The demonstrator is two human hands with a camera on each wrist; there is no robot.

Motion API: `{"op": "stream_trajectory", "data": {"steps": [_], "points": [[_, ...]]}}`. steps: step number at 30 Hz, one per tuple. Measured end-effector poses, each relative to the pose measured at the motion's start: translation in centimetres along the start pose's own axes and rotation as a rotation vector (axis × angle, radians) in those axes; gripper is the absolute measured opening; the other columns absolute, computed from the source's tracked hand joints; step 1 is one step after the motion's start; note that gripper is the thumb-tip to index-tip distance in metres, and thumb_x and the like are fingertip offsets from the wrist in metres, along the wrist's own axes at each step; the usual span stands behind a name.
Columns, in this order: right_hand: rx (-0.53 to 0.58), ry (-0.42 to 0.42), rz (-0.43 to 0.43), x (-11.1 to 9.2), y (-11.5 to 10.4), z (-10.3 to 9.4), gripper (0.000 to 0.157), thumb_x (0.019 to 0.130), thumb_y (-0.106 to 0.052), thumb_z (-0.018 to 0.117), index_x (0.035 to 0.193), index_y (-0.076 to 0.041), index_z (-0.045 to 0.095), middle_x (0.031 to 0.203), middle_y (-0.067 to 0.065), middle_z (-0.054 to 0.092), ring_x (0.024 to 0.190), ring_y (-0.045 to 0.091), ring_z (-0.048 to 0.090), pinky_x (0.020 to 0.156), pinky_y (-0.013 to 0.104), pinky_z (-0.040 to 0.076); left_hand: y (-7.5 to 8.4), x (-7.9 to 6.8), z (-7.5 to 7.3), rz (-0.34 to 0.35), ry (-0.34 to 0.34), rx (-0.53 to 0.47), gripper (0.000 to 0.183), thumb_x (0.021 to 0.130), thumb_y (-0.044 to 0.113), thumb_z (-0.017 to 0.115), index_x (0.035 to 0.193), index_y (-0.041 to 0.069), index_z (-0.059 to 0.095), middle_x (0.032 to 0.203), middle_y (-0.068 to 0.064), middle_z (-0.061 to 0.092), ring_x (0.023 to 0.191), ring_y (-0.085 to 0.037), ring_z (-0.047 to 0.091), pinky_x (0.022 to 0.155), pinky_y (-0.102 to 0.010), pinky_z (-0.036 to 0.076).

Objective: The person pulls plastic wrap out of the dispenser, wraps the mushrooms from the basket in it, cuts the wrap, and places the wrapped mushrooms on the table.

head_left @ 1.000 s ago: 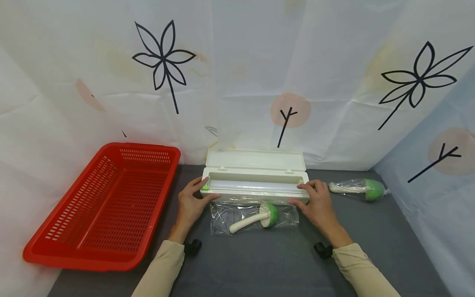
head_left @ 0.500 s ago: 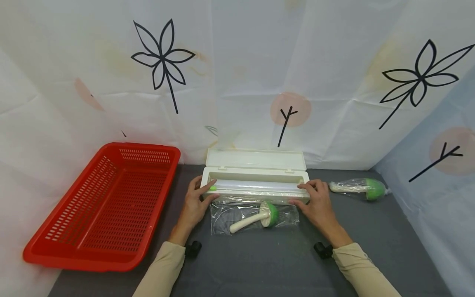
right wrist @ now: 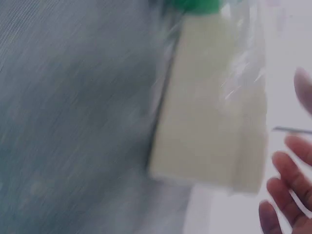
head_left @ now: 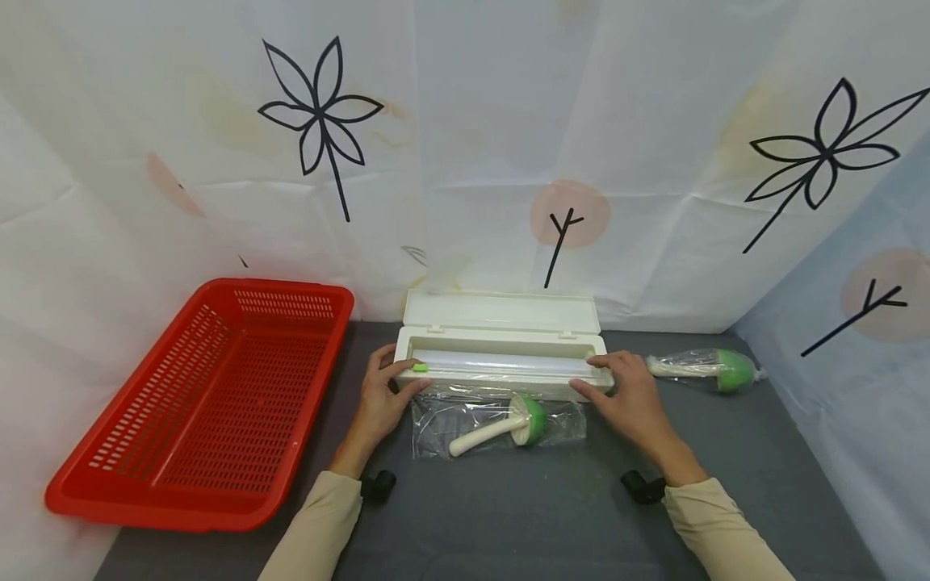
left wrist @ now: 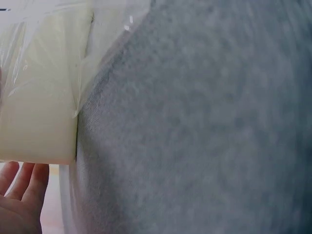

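Note:
A cream cling film dispenser [head_left: 501,390] lies with its lid [head_left: 501,313] raised, a film roll [head_left: 501,361] inside and a green slider [head_left: 420,367] near its left end. My left hand [head_left: 378,407] holds the left front corner, thumb at the front, forefinger beside the slider. At the right end my right hand [head_left: 632,399] has thumb and forefinger spread; the right wrist view shows its fingers [right wrist: 290,178] apart from the box end. Clear film [head_left: 429,424] stretches forward from the dispenser, with a green-capped toy mushroom [head_left: 534,420] lying on its side there.
On the left stands a red plastic basket [head_left: 283,452] with slotted walls. A second green-capped mushroom [head_left: 734,371], wrapped in film, lies to the right on the dark grey tablecloth [head_left: 508,516]. A printed white curtain [head_left: 472,145] hangs just behind.
My left forefinger and the green slider have moved a little right along the dispenser, the slider stopping by half a second ago. My right hand has since shifted slightly right.

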State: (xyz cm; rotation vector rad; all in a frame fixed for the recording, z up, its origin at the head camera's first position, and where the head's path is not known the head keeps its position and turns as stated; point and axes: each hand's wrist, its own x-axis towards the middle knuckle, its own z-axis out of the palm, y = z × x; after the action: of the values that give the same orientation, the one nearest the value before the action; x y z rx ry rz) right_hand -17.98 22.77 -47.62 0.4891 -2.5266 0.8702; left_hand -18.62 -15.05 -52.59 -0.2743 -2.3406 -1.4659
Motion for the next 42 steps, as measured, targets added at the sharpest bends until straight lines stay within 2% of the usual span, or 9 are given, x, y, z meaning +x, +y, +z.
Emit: {"op": "stream_trajectory", "data": {"steps": [3, 7, 12, 18, 26, 33, 36, 39, 42], "points": [[0.049, -0.013, 0.061, 0.5, -1.9, 0.1, 0.035, 0.084, -0.013, 0.084, 0.112, 0.003, 0.072, 0.106, 0.018, 0.068, 0.105, 0.039, 0.057, 0.088, 0.059, 0.044, -0.1, 0.1, 0.0, -0.006, 0.016, -0.029, 0.032, 0.077, 0.004, 0.087, 0.107, -0.001, 0.076, 0.137, -0.027, 0.045, 0.125, -0.045, 0.050, 0.101, -0.058, 0.041], [0.121, -0.075, 0.069, 1.5, -5.0, 2.0, 0.035, 0.087, -0.017, 0.082, 0.114, 0.003, 0.072, 0.109, 0.018, 0.070, 0.108, 0.039, 0.061, 0.092, 0.057, 0.047, -0.1, 0.2, 0.1, -0.023, 0.029, -0.056, 0.033, 0.076, 0.002, 0.087, 0.107, -0.001, 0.076, 0.135, -0.028, 0.045, 0.128, -0.047, 0.045, 0.103, -0.059, 0.038], [0.215, -0.190, 0.081, 3.0, -8.7, 5.1, 0.037, 0.090, -0.022, 0.079, 0.117, 0.003, 0.072, 0.112, 0.017, 0.071, 0.108, 0.036, 0.065, 0.093, 0.052, 0.049, 0.0, 0.2, 0.0, -0.052, -0.023, -0.069, 0.032, 0.080, 0.003, 0.084, 0.111, 0.000, 0.076, 0.138, -0.027, 0.042, 0.127, -0.045, 0.048, 0.105, -0.059, 0.036], [0.267, -0.299, 0.100, 4.8, -11.2, 8.5, 0.037, 0.096, -0.028, 0.073, 0.118, 0.001, 0.072, 0.114, 0.015, 0.071, 0.106, 0.034, 0.068, 0.088, 0.048, 0.054, -0.1, 0.2, -0.1, -0.068, -0.073, -0.085, 0.036, 0.085, 0.007, 0.081, 0.120, 0.001, 0.074, 0.143, -0.025, 0.037, 0.129, -0.040, 0.049, 0.107, -0.053, 0.036], [0.215, -0.355, 0.186, 6.6, -13.2, 11.1, 0.038, 0.094, -0.044, 0.072, 0.100, -0.007, 0.077, 0.098, 0.009, 0.075, 0.088, 0.024, 0.070, 0.075, 0.040, 0.056, -0.3, 0.0, -0.2, -0.034, -0.073, -0.065, 0.041, 0.087, 0.006, 0.079, 0.127, 0.002, 0.071, 0.144, -0.024, 0.037, 0.127, -0.039, 0.053, 0.100, -0.015, 0.034], [0.104, -0.323, 0.246, 7.2, -14.2, 12.7, 0.051, 0.085, -0.063, 0.072, 0.081, -0.012, 0.074, 0.073, 0.000, 0.069, 0.055, 0.012, 0.055, 0.052, 0.029, 0.045, -0.7, -0.1, -0.2, 0.004, -0.013, -0.050, 0.043, 0.083, 0.005, 0.083, 0.125, 0.002, 0.072, 0.140, -0.025, 0.045, 0.126, -0.039, 0.053, 0.102, -0.030, 0.039], [0.052, -0.314, 0.268, 7.3, -14.4, 13.1, 0.055, 0.082, -0.068, 0.072, 0.068, -0.015, 0.067, 0.055, -0.006, 0.054, 0.046, 0.011, 0.043, 0.044, 0.027, 0.033, -0.8, 0.0, -0.1, 0.004, 0.012, -0.061, 0.043, 0.082, 0.005, 0.084, 0.123, 0.003, 0.073, 0.137, -0.024, 0.049, 0.130, -0.038, 0.049, 0.104, -0.024, 0.037], [0.014, -0.311, 0.283, 7.4, -14.5, 13.3, 0.060, 0.081, -0.071, 0.070, 0.056, -0.019, 0.056, 0.046, -0.010, 0.037, 0.042, 0.010, 0.033, 0.041, 0.027, 0.022, -1.0, 0.0, 0.0, 0.005, 0.041, -0.127, 0.046, 0.079, 0.001, 0.085, 0.123, 0.000, 0.072, 0.133, -0.026, 0.052, 0.130, -0.040, 0.048, 0.101, -0.014, 0.038], [0.002, -0.315, 0.295, 7.5, -14.5, 13.4, 0.063, 0.079, -0.073, 0.071, 0.050, -0.020, 0.050, 0.044, -0.011, 0.030, 0.040, 0.010, 0.029, 0.040, 0.027, 0.019, -1.1, 0.0, 0.1, 0.004, 0.076, -0.195, 0.053, 0.076, -0.006, 0.085, 0.126, -0.003, 0.069, 0.129, -0.028, 0.055, 0.131, -0.043, 0.050, 0.099, -0.016, 0.043]]}}
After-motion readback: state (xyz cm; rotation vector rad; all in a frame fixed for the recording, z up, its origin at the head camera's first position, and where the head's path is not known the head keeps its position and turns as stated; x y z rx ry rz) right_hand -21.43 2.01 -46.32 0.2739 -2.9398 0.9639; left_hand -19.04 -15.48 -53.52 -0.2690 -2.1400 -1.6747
